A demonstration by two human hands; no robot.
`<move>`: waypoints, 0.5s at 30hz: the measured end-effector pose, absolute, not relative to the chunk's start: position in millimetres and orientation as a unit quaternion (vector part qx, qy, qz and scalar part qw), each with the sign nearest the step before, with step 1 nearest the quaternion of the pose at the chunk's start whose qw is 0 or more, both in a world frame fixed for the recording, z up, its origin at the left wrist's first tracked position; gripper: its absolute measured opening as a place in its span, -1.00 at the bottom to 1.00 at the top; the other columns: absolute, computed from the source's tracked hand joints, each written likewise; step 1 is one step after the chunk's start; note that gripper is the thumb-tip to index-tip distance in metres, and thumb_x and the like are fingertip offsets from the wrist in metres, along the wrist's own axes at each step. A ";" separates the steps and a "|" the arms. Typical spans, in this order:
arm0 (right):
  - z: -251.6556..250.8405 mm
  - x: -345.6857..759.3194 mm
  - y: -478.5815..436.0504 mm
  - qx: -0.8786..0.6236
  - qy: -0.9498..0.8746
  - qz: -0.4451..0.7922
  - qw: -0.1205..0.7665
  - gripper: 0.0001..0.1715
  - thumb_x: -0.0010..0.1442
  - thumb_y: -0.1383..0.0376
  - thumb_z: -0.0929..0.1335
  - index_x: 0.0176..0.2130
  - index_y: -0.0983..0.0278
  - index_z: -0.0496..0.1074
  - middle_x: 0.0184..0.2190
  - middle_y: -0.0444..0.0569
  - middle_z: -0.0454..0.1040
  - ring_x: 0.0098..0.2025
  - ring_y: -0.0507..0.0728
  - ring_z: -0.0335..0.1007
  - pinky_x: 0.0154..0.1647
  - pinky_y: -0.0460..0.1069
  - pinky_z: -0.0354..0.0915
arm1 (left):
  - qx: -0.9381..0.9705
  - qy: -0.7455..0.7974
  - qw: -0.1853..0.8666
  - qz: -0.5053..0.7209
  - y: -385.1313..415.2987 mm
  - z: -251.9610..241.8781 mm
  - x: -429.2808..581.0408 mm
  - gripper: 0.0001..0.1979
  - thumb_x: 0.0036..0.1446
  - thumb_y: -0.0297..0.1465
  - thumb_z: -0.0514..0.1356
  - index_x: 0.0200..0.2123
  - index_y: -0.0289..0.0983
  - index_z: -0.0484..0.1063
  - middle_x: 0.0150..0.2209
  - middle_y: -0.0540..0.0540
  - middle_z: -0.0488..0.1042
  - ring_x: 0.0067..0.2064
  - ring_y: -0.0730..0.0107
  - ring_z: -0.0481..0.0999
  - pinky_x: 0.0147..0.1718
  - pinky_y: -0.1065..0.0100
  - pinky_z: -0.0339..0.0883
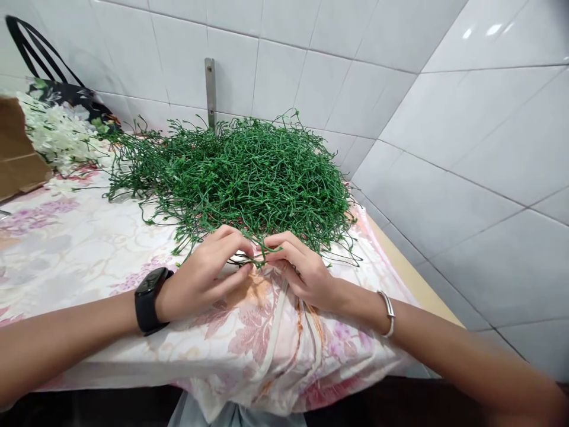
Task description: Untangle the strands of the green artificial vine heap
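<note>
The big heap of green artificial stems lies on the desk, and I take this heap as the landmark. Under it is a white cloth with pink, purple and orange flower patterns. In front of the heap, the cloth is wrinkled and hangs over the near edge, with light grey fabric below it. To the right of the heap, the cloth ends and a plain yellowish border of the desk is visible.

Behind the heap is a back wall of pale, glossy tiles; it meets a tiled side wall in a corner to the right of the heap. A metal strip stands upright just behind the heap, against the back wall. To the left of the heap there are white flowers, a black bag with long handles, and, farther left, brown cardboard.

Just before the heap's front edge, the left hand and the right hand are near each other. Each grip is pinching between thumb and fingers the same few thin stems. The left wrist wears a black band, the right a silvery bracelet.
</note>
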State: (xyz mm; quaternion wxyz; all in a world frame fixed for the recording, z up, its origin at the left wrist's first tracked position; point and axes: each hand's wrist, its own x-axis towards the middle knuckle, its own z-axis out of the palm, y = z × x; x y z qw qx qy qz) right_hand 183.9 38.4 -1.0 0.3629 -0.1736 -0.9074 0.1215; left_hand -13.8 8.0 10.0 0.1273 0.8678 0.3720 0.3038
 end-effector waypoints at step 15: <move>-2.3 182.6 40.8 -0.147 -0.924 0.160 0.314 -0.81 0.12 0.54 0.09 -0.27 0.32 0.13 -0.26 0.05 0.25 -0.18 0.03 0.18 -0.22 -0.03 0.25 | 0.889 0.350 0.114 0.272 8.4 8.5 -13.7 -0.91 0.14 -0.43 -0.03 -0.32 -0.31 0.21 -0.33 -0.09 0.31 -0.24 0.35 0.19 -0.24 0.29 0.14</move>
